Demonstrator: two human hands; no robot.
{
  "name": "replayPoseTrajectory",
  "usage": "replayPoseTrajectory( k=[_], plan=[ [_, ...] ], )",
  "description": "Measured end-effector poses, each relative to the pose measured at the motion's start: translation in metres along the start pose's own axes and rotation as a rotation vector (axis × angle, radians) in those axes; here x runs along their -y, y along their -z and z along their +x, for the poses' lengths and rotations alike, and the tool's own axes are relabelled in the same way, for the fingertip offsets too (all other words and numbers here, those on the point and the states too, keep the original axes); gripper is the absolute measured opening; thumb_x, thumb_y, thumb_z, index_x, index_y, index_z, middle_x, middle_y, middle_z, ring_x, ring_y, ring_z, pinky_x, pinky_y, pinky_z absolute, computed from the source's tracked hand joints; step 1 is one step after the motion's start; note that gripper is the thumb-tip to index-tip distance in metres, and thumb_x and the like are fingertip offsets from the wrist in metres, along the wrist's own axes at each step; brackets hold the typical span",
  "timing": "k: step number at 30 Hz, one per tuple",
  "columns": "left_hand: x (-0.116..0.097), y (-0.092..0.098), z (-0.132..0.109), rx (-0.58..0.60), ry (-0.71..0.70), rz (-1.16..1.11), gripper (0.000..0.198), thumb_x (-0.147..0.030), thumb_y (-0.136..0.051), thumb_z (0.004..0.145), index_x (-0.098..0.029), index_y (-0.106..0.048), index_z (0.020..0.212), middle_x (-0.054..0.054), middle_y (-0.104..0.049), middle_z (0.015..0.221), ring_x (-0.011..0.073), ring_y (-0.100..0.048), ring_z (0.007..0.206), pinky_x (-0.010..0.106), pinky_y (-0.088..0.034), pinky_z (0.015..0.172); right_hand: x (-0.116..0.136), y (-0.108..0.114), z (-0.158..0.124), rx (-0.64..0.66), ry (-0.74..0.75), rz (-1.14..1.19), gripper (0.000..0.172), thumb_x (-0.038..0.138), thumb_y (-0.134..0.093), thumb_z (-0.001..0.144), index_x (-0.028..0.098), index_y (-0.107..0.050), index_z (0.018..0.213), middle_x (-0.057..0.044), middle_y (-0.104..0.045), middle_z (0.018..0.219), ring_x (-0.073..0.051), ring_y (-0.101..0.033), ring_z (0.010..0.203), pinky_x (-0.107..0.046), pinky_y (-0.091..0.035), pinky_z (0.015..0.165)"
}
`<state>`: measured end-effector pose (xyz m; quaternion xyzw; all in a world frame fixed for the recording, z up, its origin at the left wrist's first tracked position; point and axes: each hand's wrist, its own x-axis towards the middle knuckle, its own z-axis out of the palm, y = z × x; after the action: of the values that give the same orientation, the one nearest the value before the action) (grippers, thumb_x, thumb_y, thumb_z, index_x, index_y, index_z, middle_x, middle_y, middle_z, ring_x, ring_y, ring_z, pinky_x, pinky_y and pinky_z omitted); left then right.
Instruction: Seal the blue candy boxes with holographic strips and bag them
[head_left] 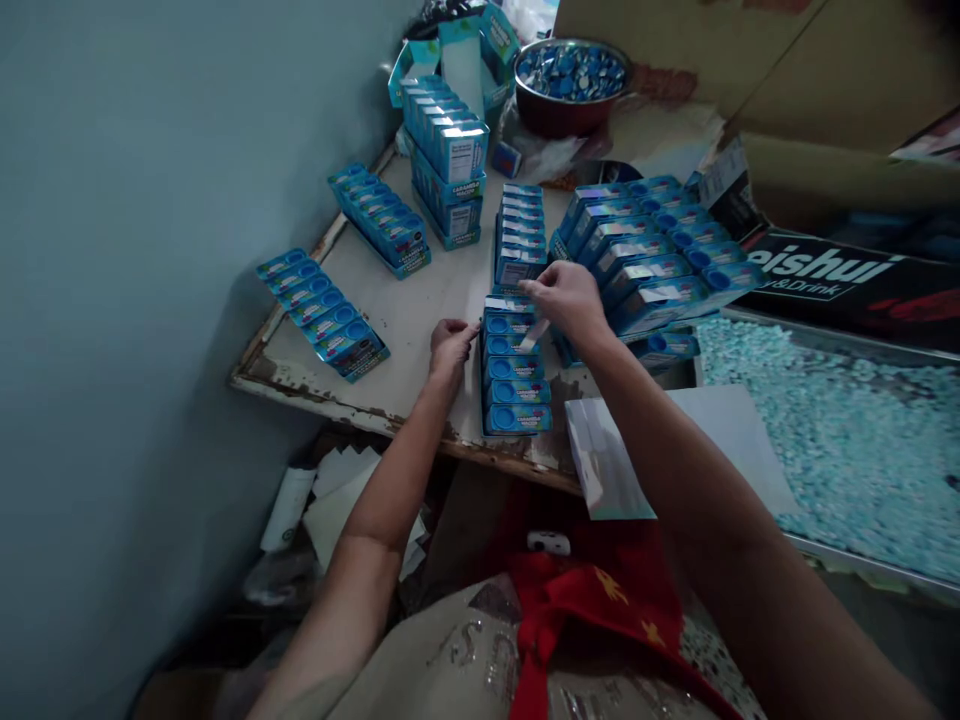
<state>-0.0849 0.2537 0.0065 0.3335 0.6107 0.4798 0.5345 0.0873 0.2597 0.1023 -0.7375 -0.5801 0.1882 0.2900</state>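
Note:
A row of small blue candy boxes [514, 385] lies flat near the front edge of a worn white table [390, 330]. My left hand [450, 345] rests closed against the left side of this row. My right hand [566, 297] hovers over the row's far end, fingers pinched on a small pale strip [534, 335]. A second short row of blue boxes [520, 232] lies just beyond.
More rows of blue boxes [322, 312] lie left and right [645, 255], with a stack [448, 160] at the back. A metal bowl of blue caps [570, 80] stands behind. A tray of pale blue tablets [832, 420] fills the right. Sheets [607, 455] lie at the front.

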Motion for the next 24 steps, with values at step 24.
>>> replayPoseTrajectory(
  k=[24],
  plan=[
    [-0.092,0.043,-0.016,0.59,-0.284,0.425,0.027,-0.03,-0.078,0.084,-0.019,-0.06,0.067,-0.002,-0.054,0.061,0.0097,-0.048,0.06,0.023,-0.035,0.056,-0.001,-0.004,-0.025,0.08,0.013,0.695,0.034,0.023,-0.086,0.055,0.023,-0.057,0.075,0.004,-0.061,0.061,-0.016,-0.057,0.057,-0.031,-0.043,0.059]
  ],
)
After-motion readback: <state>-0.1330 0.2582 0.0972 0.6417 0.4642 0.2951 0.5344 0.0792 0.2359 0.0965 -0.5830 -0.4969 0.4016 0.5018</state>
